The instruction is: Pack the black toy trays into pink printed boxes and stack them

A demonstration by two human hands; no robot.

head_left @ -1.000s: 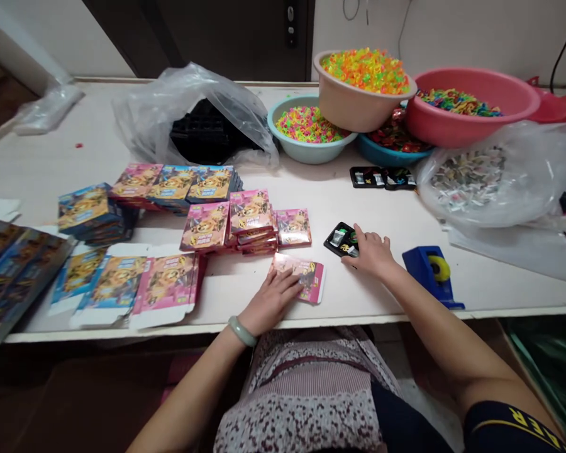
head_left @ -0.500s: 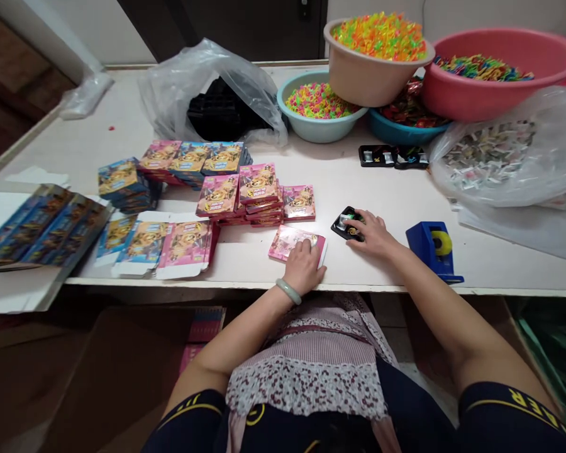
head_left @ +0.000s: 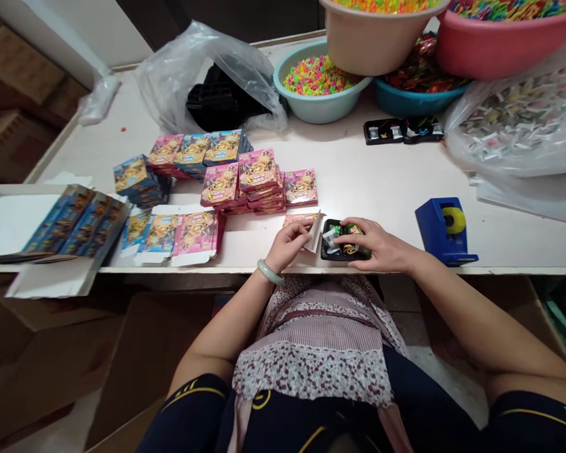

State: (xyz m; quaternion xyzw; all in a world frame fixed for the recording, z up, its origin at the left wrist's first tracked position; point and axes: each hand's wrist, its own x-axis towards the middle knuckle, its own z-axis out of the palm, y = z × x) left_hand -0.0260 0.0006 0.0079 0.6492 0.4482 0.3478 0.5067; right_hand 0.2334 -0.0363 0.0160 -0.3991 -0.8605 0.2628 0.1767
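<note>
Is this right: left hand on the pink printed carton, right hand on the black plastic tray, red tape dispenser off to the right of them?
One error: the tape dispenser is blue, not red, with a yellow roll; the head view shows it. The rest holds: the left hand is on the pink printed carton, the right hand is on the black plastic tray, and the dispenser sits to their right.

Pink box (head_left: pixel 306 221) with white flap, black tray (head_left: pixel 342 248), jade-green bangle (head_left: pixel 269 272), blue tape dispenser (head_left: pixel 443 231) with yellow roll, floral-patterned top (head_left: pixel 321 352)
</note>
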